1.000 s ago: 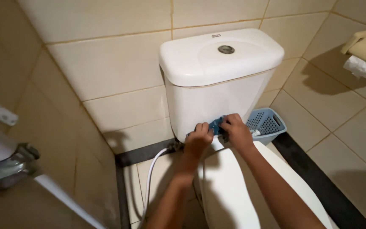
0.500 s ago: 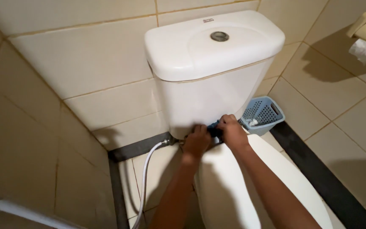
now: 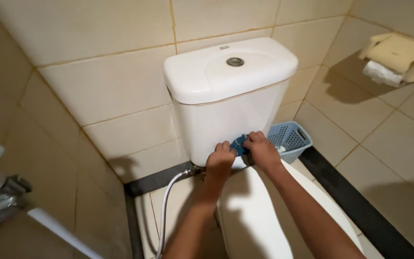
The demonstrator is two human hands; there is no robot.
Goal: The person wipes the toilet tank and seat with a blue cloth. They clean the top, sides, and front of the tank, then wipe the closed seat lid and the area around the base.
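While both hands press a blue cloth against the lower front of the toilet tank, the left hand curls beside it and the right hand seemingly pinches it; firm, short strokes along that seam would suit.

- Left hand: palm down, fingers curled, knuckles up, forearm stretched straight forward.
- Right hand: fingers bent and pinched together, close beside the left hand, forearm angling in from the lower right.
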